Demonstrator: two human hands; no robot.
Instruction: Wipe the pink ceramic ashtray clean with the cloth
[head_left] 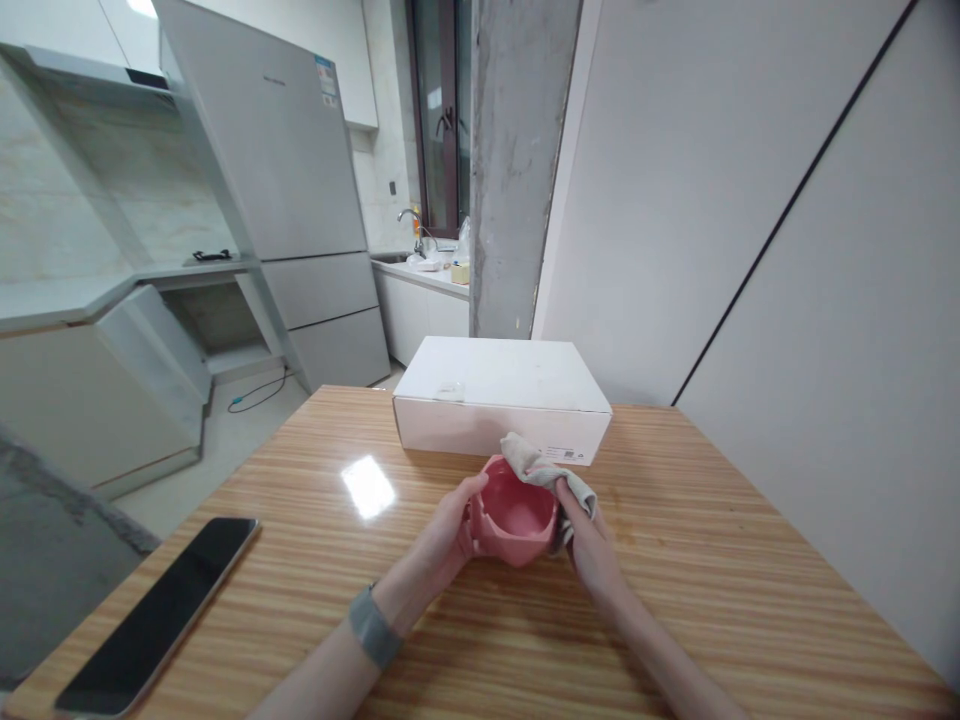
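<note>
1. One flat black smartphone [159, 615] lies at your far left on the striped wooden table [735, 560], near its edge and well apart from your hands.
2. Beyond the table on that side stands a tall grey three-door refrigerator [300, 170].
3. Your left wrist wears a wide grey band [375, 628]. Your left hand [448, 520] grips the bowl's left side, thumb up at the rim, fingers closed around the outer wall.
4. Directly before you, between both hands, is the pink faceted bowl [511, 547], its opening facing up; you cannot tell whether its base touches the table.
5. Just behind it sits a white rectangular cardboard box [502, 425], blocking the table's middle far edge.
6. A crumpled light-grey fabric cloth [536, 466] drapes over the bowl's far-right rim, hiding part of it and overlapping the box's front in view.
7. Your right hand [589, 540] pinches that cloth at the bowl's right side, fingers narrow around it.
8. Farther right, a pale panelled wall [750, 180] borders the table.
</note>
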